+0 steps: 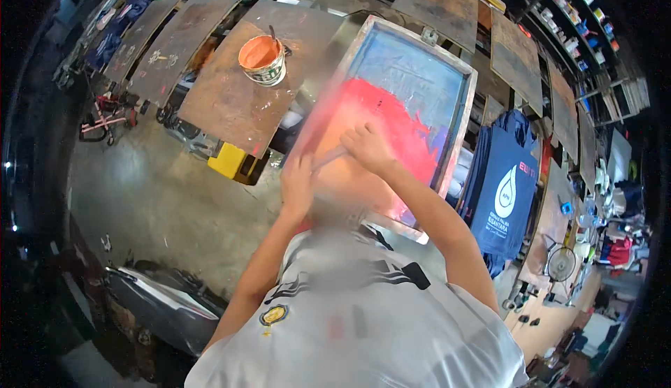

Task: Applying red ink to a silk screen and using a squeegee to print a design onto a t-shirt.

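Both hands are closed on a long grey squeegee bar [328, 157] lying across a framed printing screen. My left hand [298, 184] grips its left end near the screen's left side, and my right hand [367, 147] holds it further right and forward. The screen's pale wooden frame [462, 125] surrounds blue-grey mesh [412, 60]. Red-pink ink [416, 156] covers much of the middle and right of the mesh, with orange ink toward the lower left, around the bar. The bar's lower edge is hidden and blurred.
An orange-filled bucket [263, 55] with a stick stands on a wooden board [231, 115] at left, above a yellow container [227, 164]. Blue printed tote bags [484, 229] lie right of the screen. More boards [434, 4], a shelf of bottles [570, 25] and a round fan [559, 262] surround the workspace.
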A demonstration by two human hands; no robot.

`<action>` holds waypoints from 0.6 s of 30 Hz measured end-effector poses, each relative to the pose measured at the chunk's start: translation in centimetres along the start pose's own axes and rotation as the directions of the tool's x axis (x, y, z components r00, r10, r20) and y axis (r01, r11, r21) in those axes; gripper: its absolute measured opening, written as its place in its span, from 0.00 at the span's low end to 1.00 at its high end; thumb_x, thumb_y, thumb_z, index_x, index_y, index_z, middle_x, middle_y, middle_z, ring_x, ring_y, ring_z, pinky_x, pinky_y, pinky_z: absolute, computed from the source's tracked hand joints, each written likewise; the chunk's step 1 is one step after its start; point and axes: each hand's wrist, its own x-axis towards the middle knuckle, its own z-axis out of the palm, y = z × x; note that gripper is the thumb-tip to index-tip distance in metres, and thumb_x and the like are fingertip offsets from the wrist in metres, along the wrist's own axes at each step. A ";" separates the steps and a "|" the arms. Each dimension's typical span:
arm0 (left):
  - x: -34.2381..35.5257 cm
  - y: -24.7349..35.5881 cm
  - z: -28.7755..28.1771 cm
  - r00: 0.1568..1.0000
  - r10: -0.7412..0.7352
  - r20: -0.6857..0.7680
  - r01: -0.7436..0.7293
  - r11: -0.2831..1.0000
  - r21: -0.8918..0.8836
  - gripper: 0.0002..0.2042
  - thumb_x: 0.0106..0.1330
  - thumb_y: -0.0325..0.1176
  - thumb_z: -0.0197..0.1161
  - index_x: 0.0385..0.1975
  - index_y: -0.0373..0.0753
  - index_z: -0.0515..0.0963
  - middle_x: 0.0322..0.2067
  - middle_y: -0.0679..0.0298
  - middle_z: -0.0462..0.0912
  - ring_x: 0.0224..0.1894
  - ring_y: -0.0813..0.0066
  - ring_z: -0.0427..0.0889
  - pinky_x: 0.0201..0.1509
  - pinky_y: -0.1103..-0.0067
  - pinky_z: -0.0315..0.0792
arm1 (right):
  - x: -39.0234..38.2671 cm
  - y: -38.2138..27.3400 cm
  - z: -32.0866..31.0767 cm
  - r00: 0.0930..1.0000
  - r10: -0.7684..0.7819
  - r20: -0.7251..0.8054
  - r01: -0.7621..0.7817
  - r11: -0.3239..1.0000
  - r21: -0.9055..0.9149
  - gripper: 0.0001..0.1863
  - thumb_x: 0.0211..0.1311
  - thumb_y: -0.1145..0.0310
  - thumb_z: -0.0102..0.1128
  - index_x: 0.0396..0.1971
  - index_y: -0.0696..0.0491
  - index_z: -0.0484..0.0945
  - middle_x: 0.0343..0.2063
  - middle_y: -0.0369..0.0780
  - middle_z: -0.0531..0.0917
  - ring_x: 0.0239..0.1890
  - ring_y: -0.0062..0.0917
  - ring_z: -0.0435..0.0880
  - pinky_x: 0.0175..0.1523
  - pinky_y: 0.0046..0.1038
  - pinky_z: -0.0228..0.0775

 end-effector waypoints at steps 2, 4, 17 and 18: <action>-1.5 1.7 -0.2 0.997 -0.012 0.077 0.008 0.999 0.050 0.19 0.58 0.29 0.68 0.50 0.38 0.73 0.42 0.49 0.76 0.46 0.44 0.77 0.48 0.58 0.72 | -2.3 -0.5 0.0 0.999 -0.045 -0.009 0.045 0.999 -0.017 0.13 0.52 0.67 0.60 0.39 0.47 0.75 0.36 0.34 0.77 0.43 0.28 0.75 0.49 0.34 0.64; -3.1 3.2 -0.2 0.998 0.016 0.068 -0.018 0.999 0.039 0.19 0.60 0.30 0.66 0.51 0.39 0.72 0.42 0.50 0.75 0.46 0.44 0.77 0.47 0.57 0.72 | -4.9 -1.2 -0.1 0.981 -0.016 -0.192 0.014 1.000 -0.012 0.12 0.50 0.67 0.60 0.37 0.48 0.75 0.35 0.34 0.77 0.44 0.28 0.75 0.50 0.34 0.65; -7.6 8.4 3.0 0.987 -0.134 0.086 0.128 0.989 0.074 0.18 0.64 0.33 0.61 0.51 0.37 0.69 0.41 0.46 0.75 0.36 0.45 0.81 0.39 0.57 0.75 | -4.7 0.1 -0.2 0.995 -0.034 -0.089 0.044 0.993 0.110 0.13 0.48 0.73 0.59 0.37 0.47 0.77 0.41 0.34 0.79 0.47 0.31 0.75 0.57 0.36 0.65; -7.5 8.4 3.2 0.987 -0.138 0.082 0.131 0.987 0.088 0.18 0.64 0.35 0.62 0.50 0.36 0.68 0.41 0.45 0.75 0.37 0.45 0.81 0.39 0.57 0.75 | -3.7 0.3 -0.1 0.995 -0.061 -0.084 0.071 0.991 0.116 0.14 0.48 0.74 0.59 0.37 0.47 0.77 0.41 0.34 0.79 0.48 0.31 0.75 0.58 0.36 0.64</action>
